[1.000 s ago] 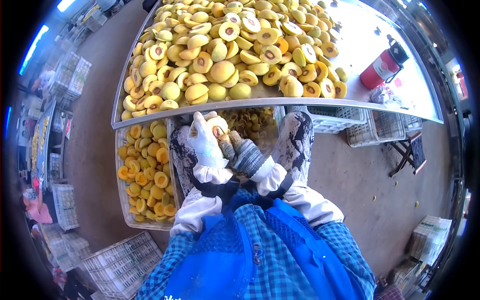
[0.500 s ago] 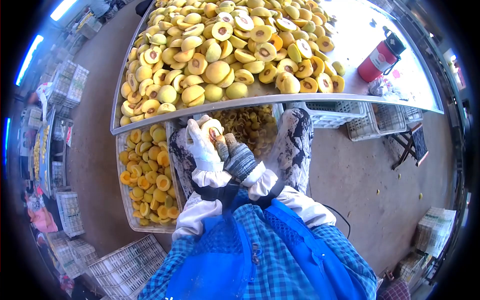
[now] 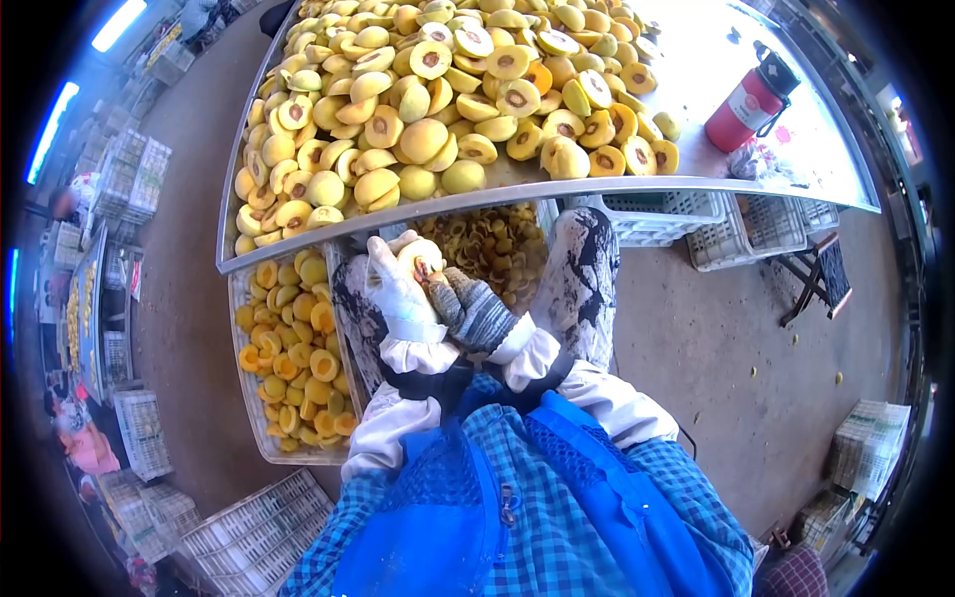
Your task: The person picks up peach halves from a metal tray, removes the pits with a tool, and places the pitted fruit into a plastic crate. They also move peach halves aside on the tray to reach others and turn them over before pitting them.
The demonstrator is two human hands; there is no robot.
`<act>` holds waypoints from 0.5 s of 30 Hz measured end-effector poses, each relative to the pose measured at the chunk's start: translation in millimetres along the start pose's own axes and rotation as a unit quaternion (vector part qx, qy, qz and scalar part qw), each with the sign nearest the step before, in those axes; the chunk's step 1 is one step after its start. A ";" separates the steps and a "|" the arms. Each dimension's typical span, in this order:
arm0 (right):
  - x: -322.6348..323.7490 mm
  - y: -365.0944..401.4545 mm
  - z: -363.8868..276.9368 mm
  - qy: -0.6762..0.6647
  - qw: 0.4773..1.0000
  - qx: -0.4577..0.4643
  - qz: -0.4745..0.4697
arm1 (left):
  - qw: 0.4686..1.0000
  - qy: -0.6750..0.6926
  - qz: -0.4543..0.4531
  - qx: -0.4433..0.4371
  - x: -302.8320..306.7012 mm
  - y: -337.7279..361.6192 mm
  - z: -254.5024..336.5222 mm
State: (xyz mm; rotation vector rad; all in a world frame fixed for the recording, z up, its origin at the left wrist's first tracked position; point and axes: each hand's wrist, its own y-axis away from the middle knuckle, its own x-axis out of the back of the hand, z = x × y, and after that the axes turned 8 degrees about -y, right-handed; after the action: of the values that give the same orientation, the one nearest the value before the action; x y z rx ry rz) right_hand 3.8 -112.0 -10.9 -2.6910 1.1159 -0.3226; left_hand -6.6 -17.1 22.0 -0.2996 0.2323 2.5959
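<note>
Halved yellow peaches (image 3: 428,139), many with the stone in place, lie heaped across a steel worktop (image 3: 716,60), a red flask (image 3: 741,99) standing apart on its bare end. Below its edge, a crate (image 3: 239,368) of pitted halves (image 3: 293,348) sits beside a heap of darker fruit pieces (image 3: 492,249). Empty white crates (image 3: 667,214) and a folding stool (image 3: 821,284) stand on the concrete floor (image 3: 726,368).
</note>
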 end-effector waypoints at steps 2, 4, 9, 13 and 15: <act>-1.4 0.0 7.8 -0.001 0.999 0.036 0.007 | 1.000 -0.019 0.006 -0.017 -3.8 2.2 2.9; -0.5 0.4 9.3 0.015 0.999 0.037 0.010 | 0.998 -0.042 0.010 -0.038 -4.5 0.7 2.7; 0.4 0.4 9.8 -0.007 0.999 -0.010 0.040 | 0.995 -0.079 -0.060 0.018 -6.5 -2.0 15.2; 1.4 11.7 22.7 -0.059 0.997 -0.050 0.008 | 0.983 -0.111 -0.128 0.064 -0.9 -3.3 5.0; 7.0 11.6 -2.0 -0.250 0.957 -0.146 0.003 | 0.972 -0.099 -0.174 0.121 2.9 -5.3 9.2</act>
State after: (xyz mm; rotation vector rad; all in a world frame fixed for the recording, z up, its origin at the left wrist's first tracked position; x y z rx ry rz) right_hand 0.4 -125.2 -11.4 -2.7666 1.0721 0.5412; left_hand -7.9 -9.2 29.5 0.0098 0.3843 2.2021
